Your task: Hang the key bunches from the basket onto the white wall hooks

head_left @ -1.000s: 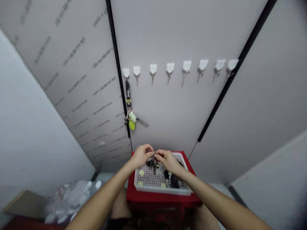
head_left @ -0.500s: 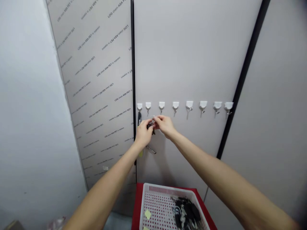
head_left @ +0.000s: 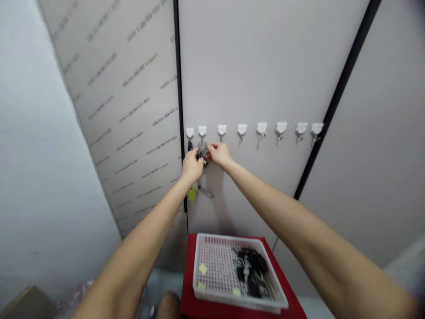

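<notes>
A bunch of keys on a metal ring [head_left: 202,145] is just below the second white wall hook [head_left: 202,131] from the left. My left hand [head_left: 192,166] is closed around the dark lower part of the bunch. From the other side, my right hand [head_left: 219,155] pinches at the ring's right edge; its fingertips are partly hidden. I cannot tell whether the ring sits on the hook. On the leftmost hook [head_left: 189,132] hangs a black item, partly covered by my left hand. Below the hands show a yellow tag [head_left: 191,194] and a thin strip [head_left: 206,192].
Several more white hooks [head_left: 242,129] run to the right along the panel. Below, a white perforated basket [head_left: 215,239] stands on a red surface [head_left: 188,261], holding dark keys [head_left: 254,270] and yellow paper slips [head_left: 202,269]. A black seam strip [head_left: 179,88] borders the panel.
Both hands have moved slightly left and the ring has come up under the second hook, where it shows more plainly. The view has tilted down, showing more of the basket.
</notes>
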`<state>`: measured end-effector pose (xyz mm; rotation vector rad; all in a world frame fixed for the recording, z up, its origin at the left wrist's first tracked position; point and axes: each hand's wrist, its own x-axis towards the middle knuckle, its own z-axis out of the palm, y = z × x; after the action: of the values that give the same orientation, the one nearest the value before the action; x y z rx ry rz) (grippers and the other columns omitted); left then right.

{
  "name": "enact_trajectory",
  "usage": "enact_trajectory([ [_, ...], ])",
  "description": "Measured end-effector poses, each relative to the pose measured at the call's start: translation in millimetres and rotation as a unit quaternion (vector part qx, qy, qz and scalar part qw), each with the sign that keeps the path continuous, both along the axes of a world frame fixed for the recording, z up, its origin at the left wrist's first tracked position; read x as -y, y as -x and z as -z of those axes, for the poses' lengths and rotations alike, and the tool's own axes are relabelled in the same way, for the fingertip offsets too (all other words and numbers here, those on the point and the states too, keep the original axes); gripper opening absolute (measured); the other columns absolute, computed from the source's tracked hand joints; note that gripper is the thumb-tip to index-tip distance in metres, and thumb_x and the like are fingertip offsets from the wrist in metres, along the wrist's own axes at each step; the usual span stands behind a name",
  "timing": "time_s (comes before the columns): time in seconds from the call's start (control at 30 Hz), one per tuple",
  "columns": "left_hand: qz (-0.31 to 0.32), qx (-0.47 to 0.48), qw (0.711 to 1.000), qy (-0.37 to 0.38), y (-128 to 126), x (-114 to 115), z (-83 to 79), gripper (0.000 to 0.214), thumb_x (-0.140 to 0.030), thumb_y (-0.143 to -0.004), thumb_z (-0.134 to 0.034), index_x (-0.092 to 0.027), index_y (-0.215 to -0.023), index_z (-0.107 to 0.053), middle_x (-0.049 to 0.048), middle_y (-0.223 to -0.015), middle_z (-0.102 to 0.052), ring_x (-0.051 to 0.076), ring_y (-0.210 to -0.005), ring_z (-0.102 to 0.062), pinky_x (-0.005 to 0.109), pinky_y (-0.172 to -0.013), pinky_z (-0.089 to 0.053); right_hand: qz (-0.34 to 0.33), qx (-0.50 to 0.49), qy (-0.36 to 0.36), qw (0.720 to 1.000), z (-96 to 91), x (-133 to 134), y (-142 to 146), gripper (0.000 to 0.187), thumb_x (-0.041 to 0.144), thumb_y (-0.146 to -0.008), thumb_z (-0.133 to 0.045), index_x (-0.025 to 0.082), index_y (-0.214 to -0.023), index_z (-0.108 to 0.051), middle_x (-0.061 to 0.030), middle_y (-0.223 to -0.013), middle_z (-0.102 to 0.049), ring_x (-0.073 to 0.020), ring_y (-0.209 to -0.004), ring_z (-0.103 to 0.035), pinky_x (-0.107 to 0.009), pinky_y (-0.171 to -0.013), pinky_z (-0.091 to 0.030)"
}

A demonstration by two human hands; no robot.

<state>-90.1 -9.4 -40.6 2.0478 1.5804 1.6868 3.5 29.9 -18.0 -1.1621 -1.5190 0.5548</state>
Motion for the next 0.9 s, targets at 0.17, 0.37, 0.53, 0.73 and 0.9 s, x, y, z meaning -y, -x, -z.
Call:
enact_trajectory([
  [0.17,0.068,-0.012,0.997,0.026,-12,33,70.2,0.032,-0.015,-0.064,-0.042,-0.013,-0.096,-0.045,0.006,-0.096,-0.049,0.014,-0.088,-0.045,0.028,-0.077,-0.036,-0.063,0.13,-0.025,0.989,63.4,39,-46,0.023,0.023,-0.068,-0.039,0.012,-0.084,-0.051,-0.0022,-0.069,-0.057,-0.0056,-0.05,-0.05,-0.017,-0.05,-0.039],
  [0.37,0.184,-0.182,0.932,0.253,-51,79,185.3,0.029,-0.016,-0.063,-0.043,-0.014,-0.091,-0.049,0.0058,-0.089,-0.053,0.014,-0.082,-0.047,0.027,-0.075,-0.037,-0.139,0.411,0.108,0.894,171.0,103,-105,0.018,0.021,-0.066,-0.042,0.013,-0.073,-0.056,-0.0033,-0.064,-0.059,-0.0102,-0.057,-0.05,-0.019,-0.054,-0.036],
  [0.53,0.228,-0.273,0.887,0.295,-77,88,222.9,0.032,-0.016,-0.062,-0.042,-0.015,-0.093,-0.049,0.0062,-0.094,-0.052,0.016,-0.089,-0.044,0.027,-0.08,-0.032,-0.095,0.541,0.12,0.827,213.3,124,-128,0.018,0.02,-0.064,-0.043,0.015,-0.075,-0.057,-0.0075,-0.077,-0.058,-0.0162,-0.073,-0.05,-0.024,-0.065,-0.034],
  [0.73,0.211,-0.212,0.896,0.327,-85,83,230.2,0.02,-0.014,-0.061,-0.041,-0.015,-0.075,-0.055,0.005,-0.072,-0.057,0.016,-0.071,-0.049,0.026,-0.067,-0.036,-0.108,0.547,0.094,0.825,225.2,132,-129,0.02,0.022,-0.067,-0.04,0.016,-0.077,-0.057,-0.0083,-0.079,-0.055,-0.018,-0.08,-0.045,-0.028,-0.074,-0.03],
  [0.9,0.241,-0.091,0.893,0.368,-74,75,226.0,0.012,-0.015,-0.061,-0.042,-0.013,-0.062,-0.054,-0.0008,-0.056,-0.051,0.009,-0.054,-0.044,0.02,-0.053,-0.035,-0.121,0.482,0.098,0.863,223.9,135,-126,0.022,0.02,-0.065,-0.041,0.016,-0.081,-0.057,-0.0073,-0.081,-0.056,-0.018,-0.082,-0.045,-0.029,-0.074,-0.03],
])
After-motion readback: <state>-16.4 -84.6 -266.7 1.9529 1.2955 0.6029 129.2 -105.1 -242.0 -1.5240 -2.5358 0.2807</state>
